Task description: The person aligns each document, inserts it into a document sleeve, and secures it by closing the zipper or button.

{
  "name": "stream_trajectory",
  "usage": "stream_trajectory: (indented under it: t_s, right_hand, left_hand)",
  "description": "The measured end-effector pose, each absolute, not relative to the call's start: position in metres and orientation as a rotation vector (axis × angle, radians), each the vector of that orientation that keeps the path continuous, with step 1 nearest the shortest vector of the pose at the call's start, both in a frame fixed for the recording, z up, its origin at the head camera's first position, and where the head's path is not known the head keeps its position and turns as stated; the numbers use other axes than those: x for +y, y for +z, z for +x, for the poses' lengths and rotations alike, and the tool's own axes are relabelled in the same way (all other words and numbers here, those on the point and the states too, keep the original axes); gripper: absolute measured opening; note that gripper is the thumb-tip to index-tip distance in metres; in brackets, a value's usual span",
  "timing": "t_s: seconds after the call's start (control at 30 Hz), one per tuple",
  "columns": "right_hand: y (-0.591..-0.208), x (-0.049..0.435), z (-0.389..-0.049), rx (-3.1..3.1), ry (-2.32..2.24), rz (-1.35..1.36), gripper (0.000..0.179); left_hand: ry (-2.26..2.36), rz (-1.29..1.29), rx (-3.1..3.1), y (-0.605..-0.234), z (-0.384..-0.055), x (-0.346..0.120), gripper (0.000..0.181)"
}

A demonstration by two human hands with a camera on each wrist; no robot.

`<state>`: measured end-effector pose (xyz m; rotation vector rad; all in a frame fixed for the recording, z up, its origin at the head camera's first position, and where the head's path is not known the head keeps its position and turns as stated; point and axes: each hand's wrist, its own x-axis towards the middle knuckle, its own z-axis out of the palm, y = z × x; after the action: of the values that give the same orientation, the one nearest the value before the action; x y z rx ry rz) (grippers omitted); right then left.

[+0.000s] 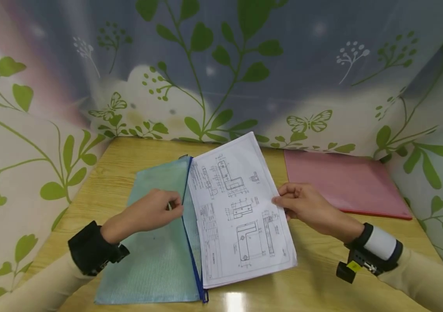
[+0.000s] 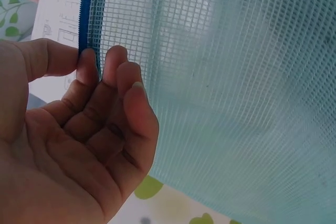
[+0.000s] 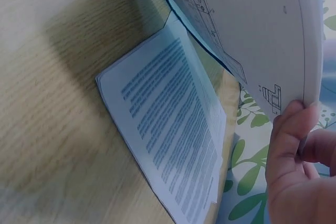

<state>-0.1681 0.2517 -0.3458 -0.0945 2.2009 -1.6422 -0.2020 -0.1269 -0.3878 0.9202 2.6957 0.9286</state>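
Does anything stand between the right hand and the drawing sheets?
Nothing visible does: the right hand pinches the drawing sheets directly by their edge. The left hand is on the opposite side, pinching the teal folder's blue zip edge.

A translucent pale-teal plastic mesh pouch (image 1: 147, 268), toward the left edge of the yellow wood-grained table (image 1: 322, 277), shows a fine grid and a dark-blue zipper (image 2: 85, 14). The white paper sheets (image 1: 225, 242) bear black line drawings. A flat rectangular pink folder (image 1: 365, 186) with a red near edge fills the far right corner. Green leaves and butterflies pattern the blue-grey, cream and pink backdrop (image 1: 303, 78) beyond the far edge.
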Motion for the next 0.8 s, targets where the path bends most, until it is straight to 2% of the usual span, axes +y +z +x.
stream_trajectory:
  t_s: [0.8]
  right_hand:
    - [-0.362,0.232,-0.165,2.310,-1.659,-0.171,0.023]
  left_hand:
    - [1.091,0.753,2.675,-0.394,-0.201,-0.120,0.019]
